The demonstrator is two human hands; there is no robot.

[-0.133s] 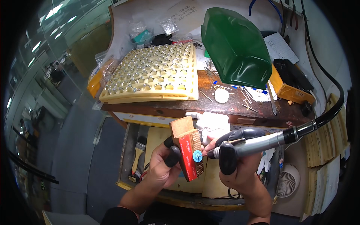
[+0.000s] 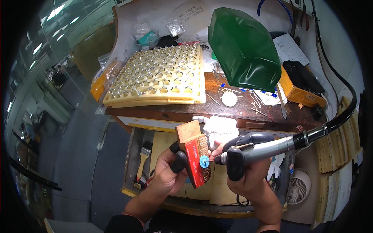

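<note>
My left hand (image 2: 168, 171), with black finger covers on its tips, is closed around a wooden block (image 2: 189, 130). Red printed tape (image 2: 194, 163) runs along the block's side, and beside the tape lies a face with rows of small shiny bumps (image 2: 204, 147), too small to make out. In my right hand (image 2: 248, 178), also with black finger covers, is a silver rotary handpiece (image 2: 270, 149). Its thin shaft carries a small blue disc (image 2: 204, 161), which overlaps the edge between tape and bumpy face; whether it touches or spins I cannot tell.
Ahead is a bench (image 2: 217, 110) with a cream tray (image 2: 155, 100) full of rings and a green translucent shield (image 2: 244, 50). Below the hands, a pulled-out drawer (image 2: 163, 141) holds a paintbrush (image 2: 143, 161). The handpiece's black cable (image 2: 351, 93) arches at right, above a white fan (image 2: 299, 186).
</note>
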